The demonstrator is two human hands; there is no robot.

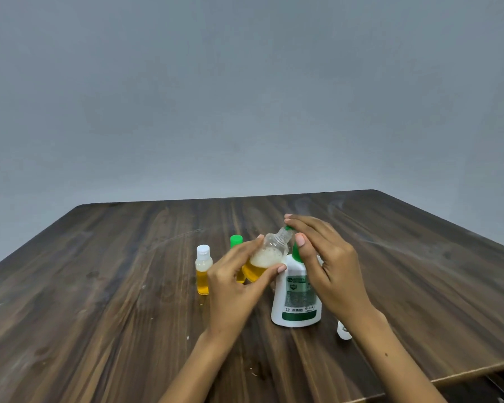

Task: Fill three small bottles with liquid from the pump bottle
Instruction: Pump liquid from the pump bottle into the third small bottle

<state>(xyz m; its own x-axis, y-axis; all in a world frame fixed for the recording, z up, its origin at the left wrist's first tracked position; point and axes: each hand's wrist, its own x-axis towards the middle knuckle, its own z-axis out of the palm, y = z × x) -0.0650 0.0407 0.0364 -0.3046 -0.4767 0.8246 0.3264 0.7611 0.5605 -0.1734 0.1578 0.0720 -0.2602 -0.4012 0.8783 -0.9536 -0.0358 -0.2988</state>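
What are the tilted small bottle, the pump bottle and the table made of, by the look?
Tilted small bottle: clear plastic, probably; the yellow liquid and foam show through its wall, and the neck is threaded.
Pump bottle: opaque white plastic, smooth with a slight sheen, printed green label, green pump.
Table: dark wood grain, semi-matte; solid wood or laminate cannot be told, though the pale edge at right hints at laminate.

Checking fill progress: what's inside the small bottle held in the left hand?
The tilted small bottle holds yellow liquid topped with white foam, roughly half full. The left hand covers its bottom.
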